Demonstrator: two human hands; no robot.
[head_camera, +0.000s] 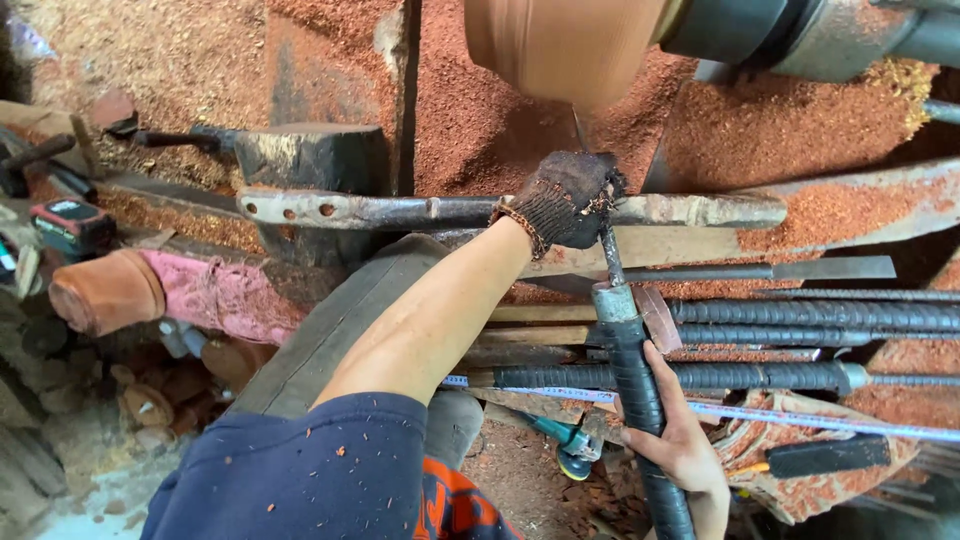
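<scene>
I am steadying the long turning tool (628, 340) against the spinning wood (560, 45), gloved left hand (565, 198) apparently clamped near its tip, bare right hand (685, 440) wrapping its handle.

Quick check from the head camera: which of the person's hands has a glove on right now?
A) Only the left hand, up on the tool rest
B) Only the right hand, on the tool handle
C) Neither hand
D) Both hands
A: the left hand wears a dark knit glove and presses the long turning tool against the metal tool rest, while the right hand grips the wrapped handle bare.
</scene>
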